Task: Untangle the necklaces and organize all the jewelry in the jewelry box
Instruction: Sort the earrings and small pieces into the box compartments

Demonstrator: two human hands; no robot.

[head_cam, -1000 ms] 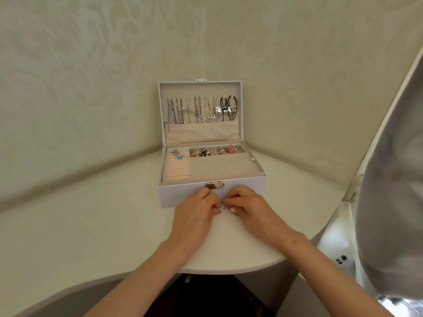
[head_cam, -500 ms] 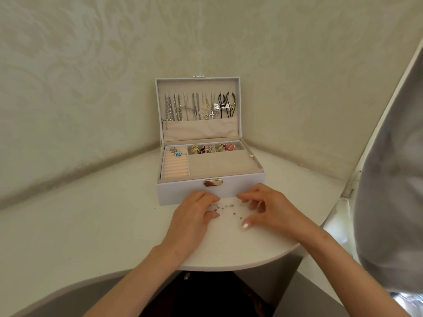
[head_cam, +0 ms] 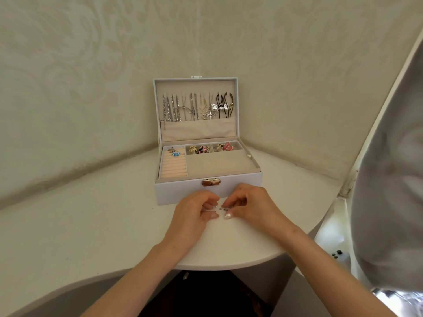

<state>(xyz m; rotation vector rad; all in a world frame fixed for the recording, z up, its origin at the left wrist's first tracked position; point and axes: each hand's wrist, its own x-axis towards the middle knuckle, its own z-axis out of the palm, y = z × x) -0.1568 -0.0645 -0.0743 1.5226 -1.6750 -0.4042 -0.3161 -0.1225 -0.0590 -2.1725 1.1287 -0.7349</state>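
An open white jewelry box (head_cam: 183,194) stands on the white table (head_cam: 91,220). Several necklaces (head_cam: 196,108) hang in its raised lid. Earrings (head_cam: 210,149) fill the back compartments and a blue piece (head_cam: 175,153) lies on the ring rolls. Just in front of the box, my left hand (head_cam: 192,216) and my right hand (head_cam: 251,207) meet with curled fingers around a few small silver pieces (head_cam: 223,209) on the table. Fingertips of both hands pinch at them. Most of the pieces are hidden by the fingers.
The box sits in a corner between two patterned walls. The table's rounded front edge (head_cam: 229,267) runs just below my wrists. A grey cloth (head_cam: 389,191) hangs at the right, beside a white surface with dark buttons (head_cam: 336,253).
My hands had spread apart over the scattered silver pieces half a second ago. Now they have closed together again and the pieces are gathered between my fingertips.
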